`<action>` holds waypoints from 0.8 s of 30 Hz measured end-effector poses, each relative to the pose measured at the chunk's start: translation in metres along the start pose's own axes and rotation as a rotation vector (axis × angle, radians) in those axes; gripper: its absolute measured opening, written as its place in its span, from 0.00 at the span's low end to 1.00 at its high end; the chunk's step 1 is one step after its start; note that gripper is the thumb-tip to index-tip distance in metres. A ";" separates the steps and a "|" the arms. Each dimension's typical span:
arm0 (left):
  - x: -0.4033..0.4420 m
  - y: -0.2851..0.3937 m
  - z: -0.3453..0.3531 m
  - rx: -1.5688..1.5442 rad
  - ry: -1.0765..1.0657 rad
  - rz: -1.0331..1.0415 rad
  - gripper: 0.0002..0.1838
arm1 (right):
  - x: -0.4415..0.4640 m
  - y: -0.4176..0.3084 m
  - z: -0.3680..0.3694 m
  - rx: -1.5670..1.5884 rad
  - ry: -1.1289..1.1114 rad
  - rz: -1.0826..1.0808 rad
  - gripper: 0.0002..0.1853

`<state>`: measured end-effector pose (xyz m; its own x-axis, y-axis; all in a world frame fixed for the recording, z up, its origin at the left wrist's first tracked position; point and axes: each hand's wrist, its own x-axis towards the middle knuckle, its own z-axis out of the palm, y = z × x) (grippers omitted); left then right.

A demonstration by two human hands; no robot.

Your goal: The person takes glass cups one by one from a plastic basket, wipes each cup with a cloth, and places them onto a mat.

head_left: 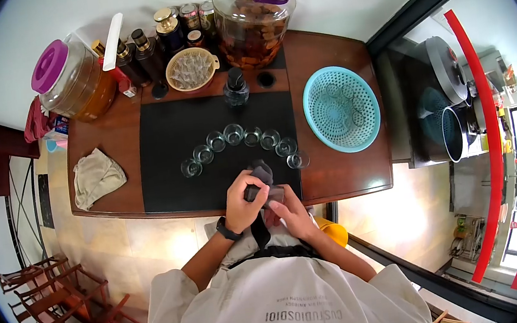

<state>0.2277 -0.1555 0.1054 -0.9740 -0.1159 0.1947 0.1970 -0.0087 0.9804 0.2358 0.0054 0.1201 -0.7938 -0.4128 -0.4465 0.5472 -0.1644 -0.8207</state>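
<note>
Near the table's front edge, my left hand [243,203], with a dark watch on its wrist, is closed around a dark grey cloth [262,172]. Close against it, my right hand [292,214] grips a small glass [275,195], partly hidden by the fingers and the cloth. Beyond my hands, several small clear glasses [234,133] form an arc on the black mat [167,140]. Behind the arc stands a dark bottle with a black cap [235,89].
A turquoise plastic basket [342,110] stands at the right of the wooden table, a folded beige cloth [98,178] at the left. Large purple-lidded jars [251,28], bottles, cans and a small tan basket [213,71] line the back. Wooden chairs [64,305] stand at lower left.
</note>
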 end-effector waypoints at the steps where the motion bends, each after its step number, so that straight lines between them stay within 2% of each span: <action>1: 0.000 0.001 0.001 0.054 -0.016 0.027 0.05 | 0.001 0.002 0.000 -0.072 -0.002 -0.031 0.24; 2: 0.000 0.000 0.000 0.056 -0.013 0.026 0.05 | 0.001 0.000 0.002 -0.143 -0.005 -0.061 0.26; 3: 0.000 -0.001 0.000 0.018 0.001 -0.008 0.04 | -0.001 -0.006 0.002 -0.387 0.039 -0.137 0.28; 4: 0.000 -0.002 0.000 -0.020 0.012 -0.040 0.04 | -0.002 -0.010 0.005 -0.387 0.039 -0.135 0.28; 6: -0.001 -0.004 0.000 -0.056 0.046 -0.114 0.03 | -0.001 -0.015 0.012 -0.780 0.098 -0.463 0.32; 7: -0.002 -0.005 -0.001 -0.091 0.079 -0.189 0.03 | 0.001 -0.018 0.014 -0.845 0.126 -0.540 0.32; 10: -0.002 -0.006 0.001 -0.144 0.086 -0.211 0.02 | 0.003 -0.011 0.007 -0.948 0.114 -0.617 0.34; 11: -0.003 -0.008 0.001 -0.144 0.087 -0.211 0.02 | 0.002 -0.014 0.009 -0.948 0.113 -0.618 0.34; 13: -0.006 -0.011 -0.002 -0.112 0.081 -0.262 0.03 | -0.003 -0.022 0.013 -0.745 0.063 -0.324 0.35; 14: -0.006 -0.009 -0.002 -0.112 0.081 -0.263 0.03 | -0.002 -0.015 0.011 -0.746 0.063 -0.323 0.35; 16: -0.003 -0.003 -0.003 -0.018 0.017 -0.139 0.05 | 0.002 0.003 0.003 -0.366 0.045 -0.156 0.35; 20: -0.004 -0.004 0.000 0.023 0.069 -0.076 0.09 | 0.004 -0.005 0.002 -0.372 0.084 -0.231 0.34; 22: -0.006 -0.009 0.002 -0.086 0.083 -0.162 0.14 | 0.002 -0.015 0.003 -0.775 0.189 -0.449 0.32; 23: -0.005 -0.009 0.002 -0.087 0.082 -0.162 0.14 | 0.002 -0.019 0.004 -0.776 0.190 -0.449 0.32; 24: -0.004 -0.010 0.000 -0.271 0.088 -0.201 0.18 | 0.002 -0.023 0.003 -0.766 0.221 -0.432 0.31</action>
<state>0.2293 -0.1546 0.0946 -0.9853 -0.1702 -0.0160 0.0366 -0.3016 0.9527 0.2227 0.0056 0.1398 -0.9651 -0.2589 -0.0386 -0.0732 0.4083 -0.9099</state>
